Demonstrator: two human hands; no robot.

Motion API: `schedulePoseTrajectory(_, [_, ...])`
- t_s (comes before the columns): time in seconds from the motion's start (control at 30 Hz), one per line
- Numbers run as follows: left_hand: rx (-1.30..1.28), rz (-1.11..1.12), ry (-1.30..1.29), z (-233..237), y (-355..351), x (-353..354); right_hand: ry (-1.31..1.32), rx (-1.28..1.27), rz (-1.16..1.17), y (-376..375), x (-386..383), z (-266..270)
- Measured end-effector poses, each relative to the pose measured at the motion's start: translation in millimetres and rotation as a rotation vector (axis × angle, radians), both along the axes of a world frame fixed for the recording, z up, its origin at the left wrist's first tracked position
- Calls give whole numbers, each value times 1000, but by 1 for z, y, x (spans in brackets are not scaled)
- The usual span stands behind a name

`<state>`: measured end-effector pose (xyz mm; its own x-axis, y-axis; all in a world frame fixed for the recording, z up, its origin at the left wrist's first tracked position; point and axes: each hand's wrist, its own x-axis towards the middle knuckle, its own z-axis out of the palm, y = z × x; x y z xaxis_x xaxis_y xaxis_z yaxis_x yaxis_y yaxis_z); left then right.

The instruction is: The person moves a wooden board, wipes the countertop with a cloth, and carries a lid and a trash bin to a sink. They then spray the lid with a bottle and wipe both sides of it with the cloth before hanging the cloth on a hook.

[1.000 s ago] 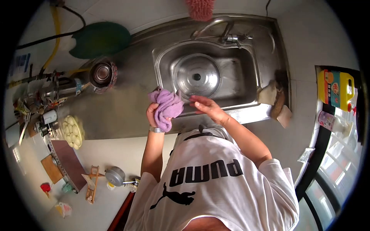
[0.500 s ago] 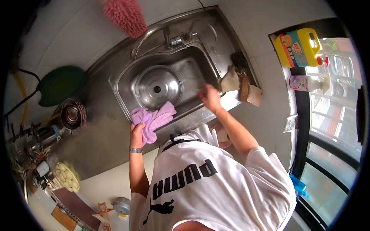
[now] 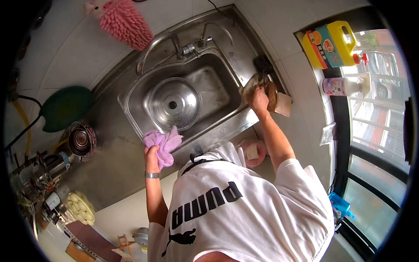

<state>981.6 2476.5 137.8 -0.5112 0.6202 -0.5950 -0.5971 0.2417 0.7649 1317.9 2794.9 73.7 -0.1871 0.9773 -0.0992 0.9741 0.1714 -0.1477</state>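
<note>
My left hand (image 3: 152, 160) is closed on a crumpled purple cloth (image 3: 162, 146), held over the front left edge of the sink (image 3: 124, 105). At the sink's right corner, my right hand (image 3: 259, 101) has its fingers closed on a beige cloth-like piece (image 3: 249, 88); the fingertips are partly hidden. Just right of that hand lie a brown scrubber (image 3: 272, 97) and a pale sponge (image 3: 283, 105). A dark scouring pad (image 3: 263, 64) sits behind them. Inside the sink is a round shiny metal lid or basin (image 3: 185, 109) with a dark centre.
A curved faucet (image 3: 152, 46) reaches over the sink's back left. A pink chenille towel (image 3: 126, 26) hangs on the wall. At left are a green board (image 3: 67, 109) and a pot (image 3: 80, 136). A yellow jug (image 3: 334, 46) and a spray bottle (image 3: 340, 86) stand by the window.
My right hand has moved right from over the sink's front edge to the beige piece and taken hold of it. The purple cloth has shifted slightly left and bunched up in my left hand.
</note>
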Motion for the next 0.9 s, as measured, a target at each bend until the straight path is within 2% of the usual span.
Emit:
schedulePoseTrajectory(0.07, [11,-3,19,-2,-3,0,84,49,137,8,8,-17])
schedulePoseTrajectory(0.2, [-9,13,39,1,-8,3,207,-32,175,11,-4,11])
schedulePoseTrajectory(0.27, [-16,18,47,4,-7,4,490,-18,143,18,-1,6])
schedulePoseTrajectory(0.3, [-15,20,28,5,-7,5,729,-154,21,16,-7,7])
schedulePoseTrajectory(0.33, [-14,22,9,7,-7,6,1001,-393,-131,16,-10,12])
schedulePoseTrajectory(0.4, [16,32,-20,10,-5,7,1428,-635,-309,12,-16,35])
schedulePoseTrajectory(0.43, [46,35,-50,11,-5,6,1547,-769,-306,14,-13,35])
schedulePoseTrajectory(0.47, [46,38,-48,12,-4,5,1548,-772,-304,11,-16,38])
schedulePoseTrajectory(0.53, [24,27,-33,13,-5,4,1845,-968,-246,3,-21,50])
schedulePoseTrajectory(0.6, [29,53,-43,15,-5,2,1885,-1008,-213,-2,-25,49])
schedulePoseTrajectory(0.67, [34,81,-52,15,-7,0,2038,-1112,-156,-9,-34,59])
schedulePoseTrajectory(0.9, [76,100,-68,15,-9,-4,2117,-1132,-181,-10,-40,57])
